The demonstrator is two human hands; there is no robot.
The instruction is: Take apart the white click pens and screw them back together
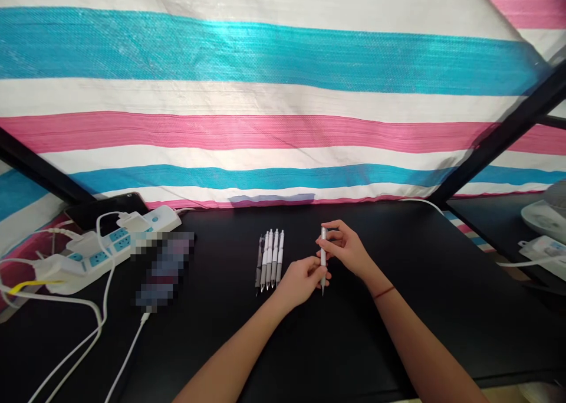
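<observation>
Forearms: nearest the camera, the left forearm (243,350) and right forearm (415,344) enter from the bottom edge over the dark table (331,356).
Power strip: left of the frame, a white power strip (165,217) lies aslant with plugs and cables in it.
Blurred object: just right of the strip, a pixelated object (163,270) with a white cable at its lower end.
Pen row: centre, a row of pens (269,261), one dark and four white-and-grey, side by side.
Left hand: the left hand (303,282), between row and pen, has its fingers closed on the lower barrel.
Held pen: just right of centre, the held pen (323,255) runs top to bottom in the frame — tip downward; whether it touches the table I cannot tell.
Right hand: the right hand (347,249), on the pen's right — higher up the frame — pinches the upper barrel.
Wristband: a thin red wristband (384,292) below that hand.
</observation>
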